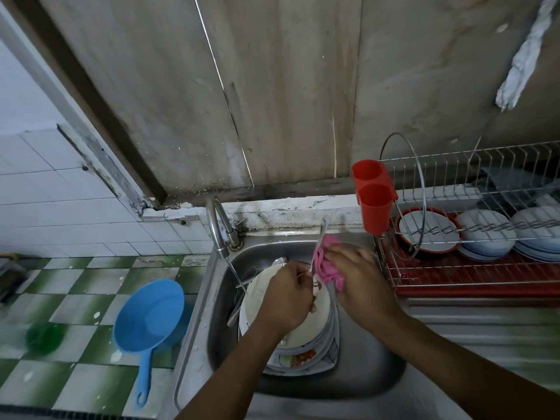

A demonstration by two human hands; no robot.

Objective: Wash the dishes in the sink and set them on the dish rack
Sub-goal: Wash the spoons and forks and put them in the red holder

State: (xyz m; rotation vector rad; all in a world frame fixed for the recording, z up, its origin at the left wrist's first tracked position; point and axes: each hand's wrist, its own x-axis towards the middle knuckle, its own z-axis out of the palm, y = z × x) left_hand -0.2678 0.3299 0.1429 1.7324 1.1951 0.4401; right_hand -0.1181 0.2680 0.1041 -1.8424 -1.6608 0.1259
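While left hand (pixel 288 298) pinches silver utensil (pixel 318 242), perhaps spoon; right hand (pixel 360 277) clamps pink cloth (pixel 327 268) round it.

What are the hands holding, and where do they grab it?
The left hand pinches a metal utensil by its lower end; the right hand grips a pink cloth bunched against the utensil's middle.

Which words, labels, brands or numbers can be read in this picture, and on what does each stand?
None: no readable text shows.
The red cutlery holder, blue dipper, pink cloth in the right hand and metal utensil in the left hand are unlettered; the coloured mark on the sink plate is partly hidden, unreadable.
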